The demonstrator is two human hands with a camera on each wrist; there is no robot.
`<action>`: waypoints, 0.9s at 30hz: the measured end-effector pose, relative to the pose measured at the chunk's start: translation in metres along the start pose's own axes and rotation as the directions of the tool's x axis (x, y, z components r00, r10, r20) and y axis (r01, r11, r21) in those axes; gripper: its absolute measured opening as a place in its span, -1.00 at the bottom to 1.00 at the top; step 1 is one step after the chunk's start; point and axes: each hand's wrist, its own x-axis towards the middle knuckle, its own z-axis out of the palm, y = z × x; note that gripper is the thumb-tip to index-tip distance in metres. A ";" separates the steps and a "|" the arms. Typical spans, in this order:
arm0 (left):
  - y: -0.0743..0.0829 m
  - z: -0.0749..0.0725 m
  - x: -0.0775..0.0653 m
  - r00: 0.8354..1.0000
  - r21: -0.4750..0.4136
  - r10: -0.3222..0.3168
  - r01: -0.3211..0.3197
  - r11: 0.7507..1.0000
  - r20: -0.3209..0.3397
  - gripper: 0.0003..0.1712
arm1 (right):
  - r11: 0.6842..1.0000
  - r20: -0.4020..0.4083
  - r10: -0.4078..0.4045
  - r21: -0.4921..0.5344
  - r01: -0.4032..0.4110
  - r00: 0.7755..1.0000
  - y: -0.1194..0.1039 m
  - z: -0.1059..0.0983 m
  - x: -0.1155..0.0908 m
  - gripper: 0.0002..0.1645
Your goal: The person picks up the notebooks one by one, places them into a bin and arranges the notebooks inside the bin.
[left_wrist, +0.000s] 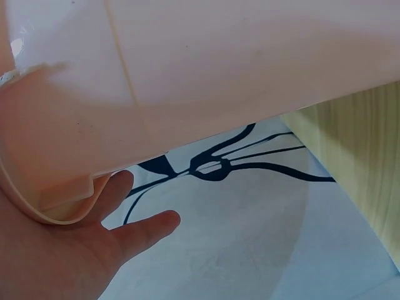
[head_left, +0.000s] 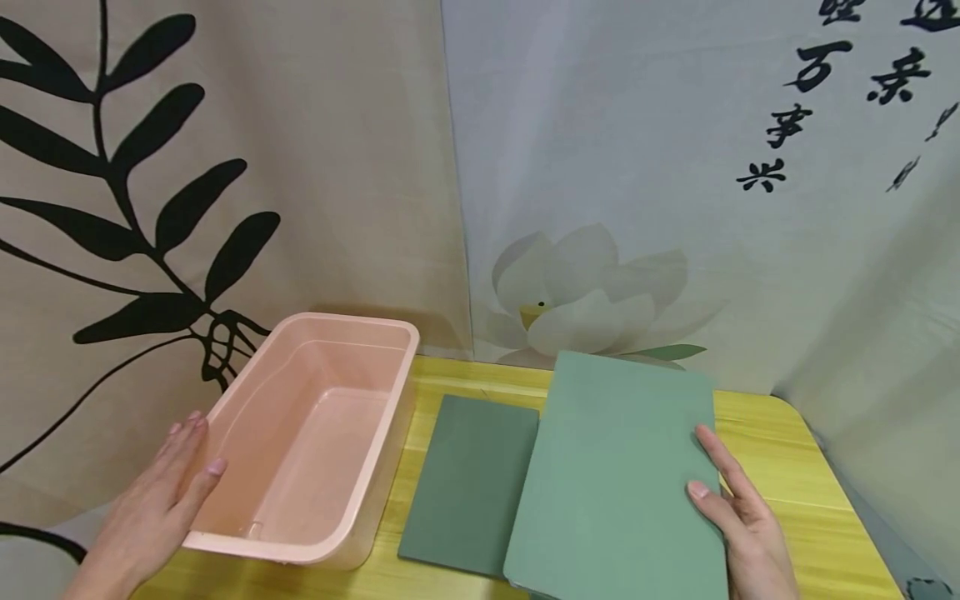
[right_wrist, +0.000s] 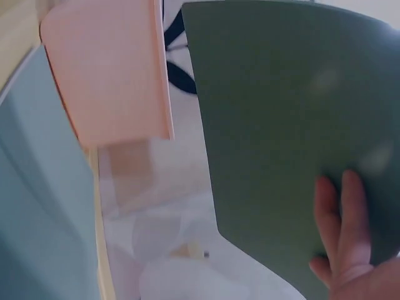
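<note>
At the table's left stands a pink plastic bin [head_left: 330,450], tilted in the head view. My left hand [head_left: 153,500] rests on its near-left rim with straight fingers. In the left wrist view, that hand's spread fingers [left_wrist: 147,234] show beside the bin wall [left_wrist: 187,75]. My right hand [head_left: 750,525] holds a large light-green notebook [head_left: 615,483] by its right edge, thumb on top. The right wrist view shows fingers [right_wrist: 353,219] against its dark-looking underside. A smaller dark-green notebook [head_left: 468,483] lies flat on the table, partly covered by the large one in the head view.
The yellow wood-grain table [head_left: 795,492] has a rounded far-right corner. Behind it hangs a cloth backdrop [head_left: 360,167] with black leaves, a lotus and written characters. A dark curved strip [head_left: 45,537] shows at the lower left, next to my left wrist.
</note>
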 end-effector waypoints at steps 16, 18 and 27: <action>0.001 -0.002 0.001 0.999 0.009 -0.038 0.037 0.999 0.022 -0.17 | 0.991 0.126 0.020 0.127 -0.036 0.992 -0.018 0.112 0.008 -0.29; 0.001 -0.002 0.001 0.999 0.007 -0.036 0.036 0.999 0.019 -0.18 | 0.987 0.148 0.017 0.156 -0.040 0.989 -0.016 0.124 0.013 -0.29; -0.007 0.000 -0.002 0.999 -0.030 0.034 -0.034 0.999 -0.017 -0.26 | 0.983 0.170 -0.012 0.184 -0.020 0.985 -0.005 0.173 0.036 -0.27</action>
